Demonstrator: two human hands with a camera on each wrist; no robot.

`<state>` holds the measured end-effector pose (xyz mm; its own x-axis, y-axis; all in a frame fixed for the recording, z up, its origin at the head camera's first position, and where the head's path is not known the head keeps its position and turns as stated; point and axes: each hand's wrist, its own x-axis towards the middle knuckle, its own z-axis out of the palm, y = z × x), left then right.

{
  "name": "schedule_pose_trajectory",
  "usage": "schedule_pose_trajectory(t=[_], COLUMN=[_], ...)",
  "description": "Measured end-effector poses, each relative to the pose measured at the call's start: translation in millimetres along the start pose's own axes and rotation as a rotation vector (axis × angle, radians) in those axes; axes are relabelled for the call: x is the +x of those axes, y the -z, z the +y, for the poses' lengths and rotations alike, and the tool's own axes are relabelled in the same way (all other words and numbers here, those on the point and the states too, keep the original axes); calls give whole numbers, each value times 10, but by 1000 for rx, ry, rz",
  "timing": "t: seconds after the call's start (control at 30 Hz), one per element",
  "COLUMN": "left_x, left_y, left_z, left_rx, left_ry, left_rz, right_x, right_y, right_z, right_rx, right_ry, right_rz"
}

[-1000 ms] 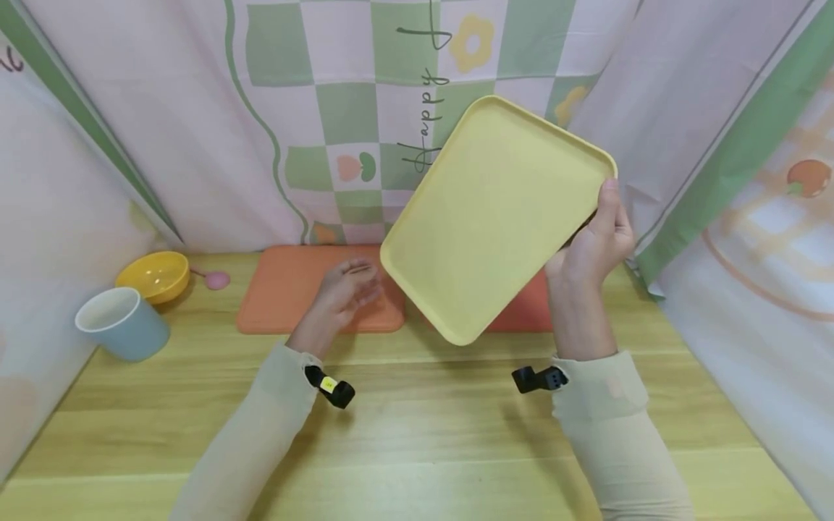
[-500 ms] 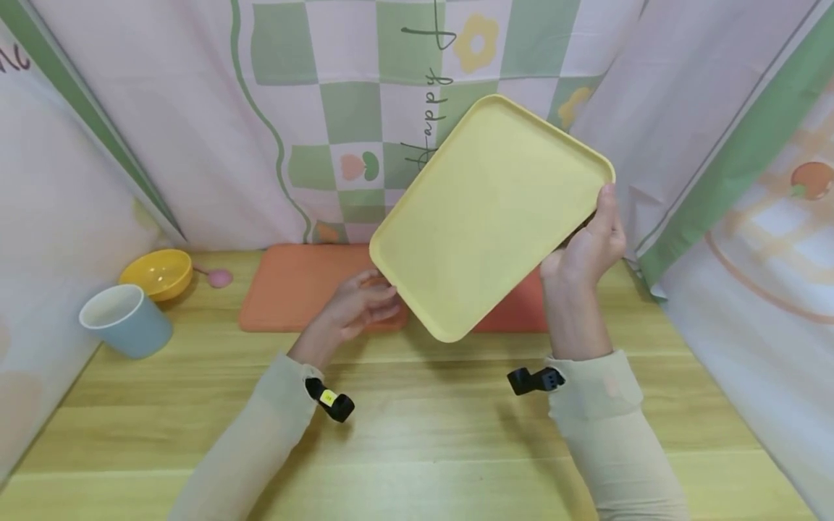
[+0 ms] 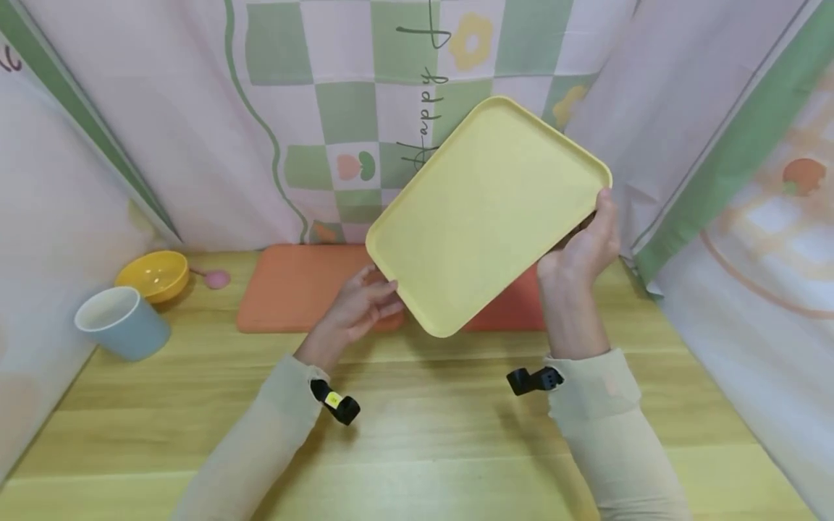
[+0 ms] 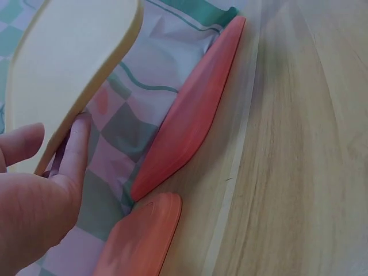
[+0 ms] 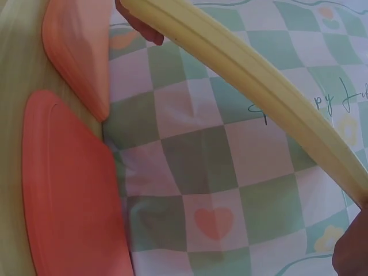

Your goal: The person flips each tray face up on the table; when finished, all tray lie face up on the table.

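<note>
A pale yellow tray (image 3: 489,217) is held up, tilted, above the back of the table with its inner face toward the head camera. My right hand (image 3: 583,246) grips its right edge, thumb on the rim and fingers behind. At the lower left edge, my left hand (image 3: 358,304) pinches the rim. In the left wrist view its thumb (image 4: 23,144) lies on the front side and the fingers pass behind the tray. Below lie an orange rectangular tray-like piece (image 3: 293,289) and a red one (image 3: 511,307), partly hidden by the yellow tray.
At the left of the wooden table (image 3: 417,434) stand a light blue cup (image 3: 130,333) and a yellow bowl (image 3: 156,278), with a pink spoon (image 3: 217,279) beside the bowl. A checked curtain (image 3: 345,108) hangs right behind the table, and curtains flank both sides.
My left hand has come to the tray's lower left edge and taken hold of it. The tray has turned slightly and shifted a little left; the right hand keeps its grip.
</note>
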<state>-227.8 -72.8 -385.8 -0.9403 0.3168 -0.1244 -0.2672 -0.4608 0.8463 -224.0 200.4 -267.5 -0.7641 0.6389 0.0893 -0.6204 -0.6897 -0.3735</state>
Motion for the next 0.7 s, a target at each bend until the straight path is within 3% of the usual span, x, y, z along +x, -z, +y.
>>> schedule_pose_trajectory(t=[0.33, 0.53, 0.7], left_x=[16, -4, -23], left_y=[69, 95, 144], left_z=[67, 115, 142], left_rx=[-38, -30, -18], left_ry=[-49, -64, -64], left_rz=[67, 75, 93], right_x=[8, 57, 129], right_y=[32, 80, 125], right_z=[14, -35, -76], right_rx=[-13, 24, -10], right_ry=[-38, -180, -280], right_rz=[-11, 27, -6])
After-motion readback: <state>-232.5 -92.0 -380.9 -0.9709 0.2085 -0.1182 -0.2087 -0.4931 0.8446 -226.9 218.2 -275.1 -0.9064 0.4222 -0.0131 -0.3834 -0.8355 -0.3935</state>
